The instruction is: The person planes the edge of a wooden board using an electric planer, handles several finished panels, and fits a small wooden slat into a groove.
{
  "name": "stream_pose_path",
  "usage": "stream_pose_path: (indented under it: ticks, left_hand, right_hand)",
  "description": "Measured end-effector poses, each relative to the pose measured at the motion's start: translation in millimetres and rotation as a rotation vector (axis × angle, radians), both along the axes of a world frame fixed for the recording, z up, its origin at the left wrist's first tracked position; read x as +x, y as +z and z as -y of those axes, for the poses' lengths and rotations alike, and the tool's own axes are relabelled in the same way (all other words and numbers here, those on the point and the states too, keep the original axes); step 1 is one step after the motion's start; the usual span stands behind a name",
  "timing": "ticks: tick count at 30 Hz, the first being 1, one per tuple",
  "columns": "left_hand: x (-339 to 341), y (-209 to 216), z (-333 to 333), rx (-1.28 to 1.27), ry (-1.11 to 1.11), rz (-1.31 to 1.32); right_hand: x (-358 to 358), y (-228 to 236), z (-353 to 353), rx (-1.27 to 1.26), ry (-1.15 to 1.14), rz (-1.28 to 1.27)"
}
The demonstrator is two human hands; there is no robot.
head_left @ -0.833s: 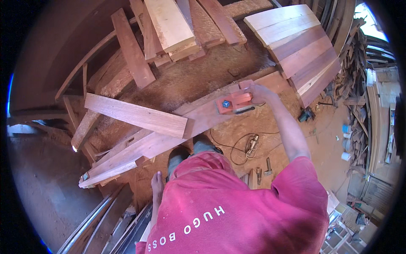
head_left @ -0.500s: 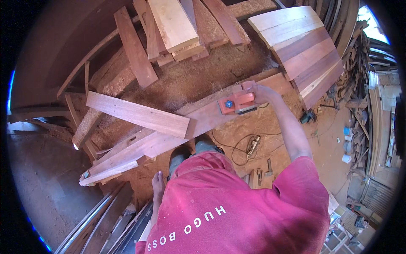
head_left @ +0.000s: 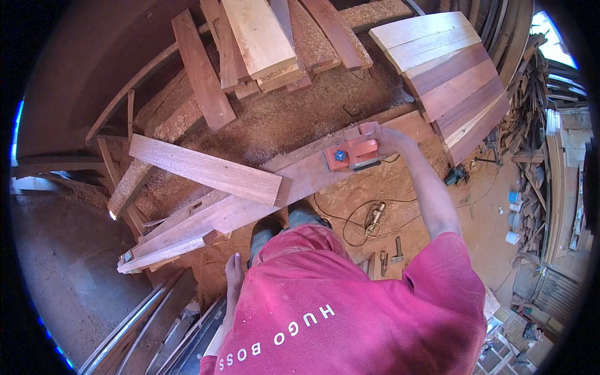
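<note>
My right hand [head_left: 389, 140] is closed around the rear of an orange electric hand planer [head_left: 355, 154] with a blue knob at its front. The planer rests on a long reddish board [head_left: 312, 178] that lies slanting across the workbench. My left hand [head_left: 234, 270] hangs low at my left side, holding nothing, its fingers stretched out and partly seen. A shorter loose plank [head_left: 206, 170] lies crosswise over the left part of the long board.
Several stacked planks [head_left: 259, 40] lie at the far side among shavings. A row of joined boards [head_left: 459, 84] is at the far right. On the sandy floor are a coiled cable [head_left: 352, 232], a hammer [head_left: 397, 250] and a green power tool [head_left: 455, 175].
Almost nothing differs. The planer and my right hand stay at about the same spot on the board, and my left hand still hangs down; the whole view has shifted very slightly.
</note>
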State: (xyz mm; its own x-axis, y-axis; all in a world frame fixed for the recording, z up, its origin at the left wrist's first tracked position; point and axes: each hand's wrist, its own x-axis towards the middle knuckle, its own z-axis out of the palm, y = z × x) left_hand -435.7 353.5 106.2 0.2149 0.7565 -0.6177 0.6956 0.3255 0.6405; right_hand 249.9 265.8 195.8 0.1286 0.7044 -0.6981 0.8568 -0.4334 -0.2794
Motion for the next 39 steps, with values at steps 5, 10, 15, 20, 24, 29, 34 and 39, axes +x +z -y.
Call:
stream_pose_path:
  ticks: [5, 10, 15, 20, 24, 29, 34, 39]
  left_hand:
    - [11, 6, 0, 0.082, -0.026, 0.002]
    - [20, 18, 1, 0.085, -0.029, 0.003]
    - [25, 23, 3, 0.095, -0.043, 0.009]
    - [15, 16, 7, 0.099, -0.033, -0.042]
    - [16, 18, 8, 0.058, -0.041, -0.007]
    - [13, 23, 7, 0.040, -0.096, -0.052]
    - [13, 4, 7, 0.051, -0.061, -0.056]
    - [11, 13, 10, 0.132, -0.082, -0.122]
  right_hand:
    - [1, 0, 3, 0.014, 0.036, 0.066]
    - [-1, -2, 5, 0.104, -0.004, 0.057]
    - [9, -13, 4, -0.021, 0.017, 0.039]
    - [-2, 2, -4, 0.028, 0.030, 0.019]
    - [-6, 7, -2, -0.036, 0.008, 0.048]
    - [-8, 13, -3, -0.021, 0.032, 0.073]
    - [-18, 49, -9, 0.208, 0.054, -0.032]
    - [-20, 46, -20, 0.228, 0.078, -0.010]
